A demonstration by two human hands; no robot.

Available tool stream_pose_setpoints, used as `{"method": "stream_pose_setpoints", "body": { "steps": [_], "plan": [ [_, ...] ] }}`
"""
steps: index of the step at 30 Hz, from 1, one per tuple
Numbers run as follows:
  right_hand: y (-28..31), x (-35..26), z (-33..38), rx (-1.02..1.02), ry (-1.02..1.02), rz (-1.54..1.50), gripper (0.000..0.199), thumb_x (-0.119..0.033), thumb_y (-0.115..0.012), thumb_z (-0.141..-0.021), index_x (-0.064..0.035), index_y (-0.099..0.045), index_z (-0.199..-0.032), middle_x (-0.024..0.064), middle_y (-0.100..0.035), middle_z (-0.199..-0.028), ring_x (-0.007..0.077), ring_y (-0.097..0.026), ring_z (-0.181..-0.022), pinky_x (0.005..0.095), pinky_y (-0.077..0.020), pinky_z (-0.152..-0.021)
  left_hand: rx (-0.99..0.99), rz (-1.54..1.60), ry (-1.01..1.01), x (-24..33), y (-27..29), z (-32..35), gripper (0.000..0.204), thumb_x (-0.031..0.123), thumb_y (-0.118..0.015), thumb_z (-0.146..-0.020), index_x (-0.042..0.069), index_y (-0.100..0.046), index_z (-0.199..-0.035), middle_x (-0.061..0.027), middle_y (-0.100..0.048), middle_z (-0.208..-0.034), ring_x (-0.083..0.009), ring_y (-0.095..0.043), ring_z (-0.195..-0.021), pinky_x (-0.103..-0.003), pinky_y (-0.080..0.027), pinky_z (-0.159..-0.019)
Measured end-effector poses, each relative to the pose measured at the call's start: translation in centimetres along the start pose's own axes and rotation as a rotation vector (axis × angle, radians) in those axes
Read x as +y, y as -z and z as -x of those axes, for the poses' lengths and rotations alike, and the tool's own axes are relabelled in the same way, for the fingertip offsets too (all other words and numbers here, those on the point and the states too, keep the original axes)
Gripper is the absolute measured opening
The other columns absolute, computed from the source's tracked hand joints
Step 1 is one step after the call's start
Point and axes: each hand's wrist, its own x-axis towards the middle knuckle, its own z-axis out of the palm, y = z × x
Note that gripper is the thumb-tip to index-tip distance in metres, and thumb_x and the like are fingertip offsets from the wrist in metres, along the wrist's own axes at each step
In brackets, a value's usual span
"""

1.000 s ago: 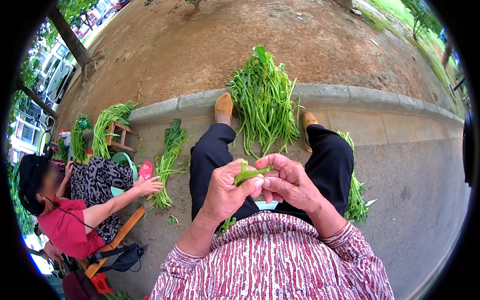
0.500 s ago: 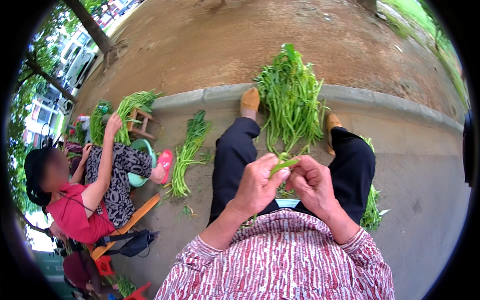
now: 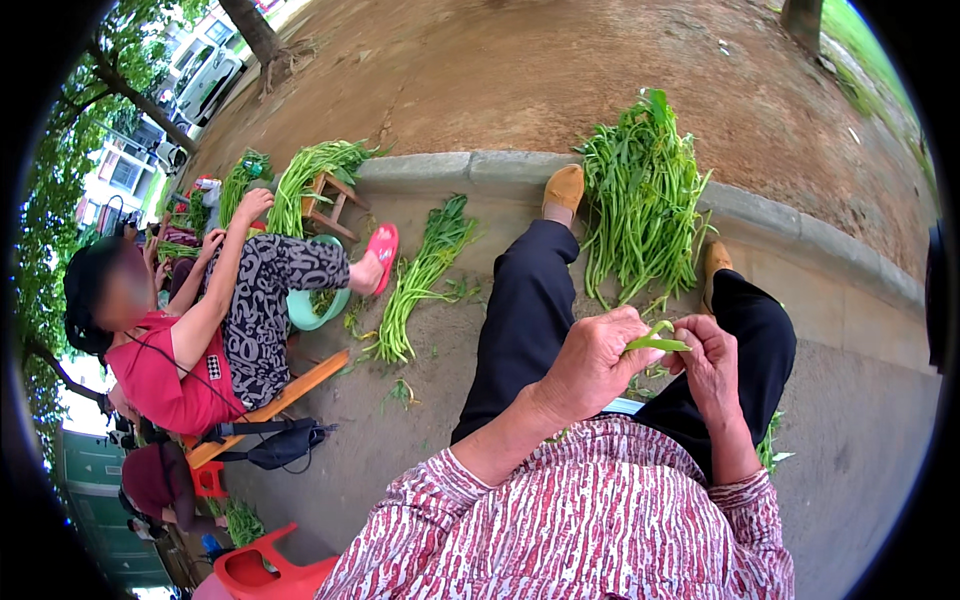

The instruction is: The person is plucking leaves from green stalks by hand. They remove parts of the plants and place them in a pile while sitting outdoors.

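Since a moment ago the view swings right, and the neighbouring person's raised arm [image 3: 225,255] now reaches back to the greens on the wooden stool [image 3: 325,200] at ten o'clock. The left hand [image 3: 590,365] and right hand [image 3: 712,362] sit together above the lap, just right of centre. Between them lies a short green stem [image 3: 655,342], bent into a small fork; the left thumb and fingers are pinched shut on its left end, and the right fingers are closed on its right end. Beyond the hands, at one o'clock, a big heap of leafy green stalks [image 3: 640,215] lies across the concrete curb [image 3: 460,168], between the two tan shoes. A smaller bundle of greens [image 3: 420,275] lies on the pavement at eleven o'clock, beside the neighbour's red slipper [image 3: 382,245]. A teal bowl [image 3: 305,308] rests by that person's knee.
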Motion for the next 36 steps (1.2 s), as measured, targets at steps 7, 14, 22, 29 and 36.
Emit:
{"method": "stream_pose_setpoints", "body": {
  "steps": [7,14,22,29,36],
  "plan": [
    [0.4,-0.4,1.6,-0.223,0.260,0.933,0.019,-0.022,-0.062,-0.083,-0.0113,-0.071,-0.096,0.0072,-0.058,-0.127,0.0385,-0.036,-0.128,0.0523,-0.0305,-0.094,0.029,-0.060,-0.003,-0.2,-0.4,0.2,0.017,-0.002,-0.062,-0.082,0.001,-0.067,-0.097,-0.0094,-0.056,-0.074,-0.0194,-0.053,-0.064,-0.030,-0.045,-0.059],
    [0.2,0.3,1.8,-0.167,0.296,0.927,0.013,-0.011,-0.063,-0.076,-0.0095,-0.070,-0.087,0.0066,-0.069,-0.087,0.0240,-0.056,-0.106,0.0418,-0.0370,-0.084,0.027,0.130,0.231,-0.6,0.4,0.2,0.015,0.003,-0.059,-0.088,-0.002,-0.065,-0.101,-0.0020,-0.058,-0.075,-0.0057,-0.055,-0.069,-0.023,-0.045,-0.059],
    [0.4,-0.1,2.2,-0.253,0.319,0.991,0.036,-0.018,-0.070,-0.073,-0.0103,-0.066,-0.108,0.0113,-0.060,-0.119,0.0276,-0.052,-0.114,0.0432,-0.0366,-0.089,0.077,0.169,0.405,0.4,1.2,-0.1,0.017,0.014,-0.064,-0.090,-0.002,-0.065,-0.094,0.0029,-0.058,-0.069,-0.0015,-0.049,-0.062,-0.020,-0.041,-0.053],
    [-0.8,-2.0,1.6,-0.306,0.289,0.311,0.050,-0.033,-0.071,-0.081,-0.0007,-0.058,-0.118,0.0183,-0.061,-0.114,0.0297,-0.057,-0.107,0.0376,-0.0436,-0.087,-0.040,0.016,0.283,0.0,0.9,0.0,0.018,0.008,-0.059,-0.091,-0.004,-0.064,-0.103,-0.0073,-0.066,-0.080,-0.0045,-0.056,-0.074,-0.025,-0.048,-0.064],
    [-0.9,-2.0,2.1,-0.232,0.109,0.045,0.013,-0.007,-0.063,-0.087,0.0024,-0.067,-0.095,0.0056,-0.065,-0.072,0.0102,-0.057,-0.067,0.0253,-0.0448,-0.066,-0.120,-0.002,0.282,0.5,0.9,-0.2,0.018,0.009,-0.060,-0.090,-0.005,-0.064,-0.100,-0.0103,-0.061,-0.067,-0.0056,-0.055,-0.066,-0.027,-0.047,-0.058]
  ]
}}
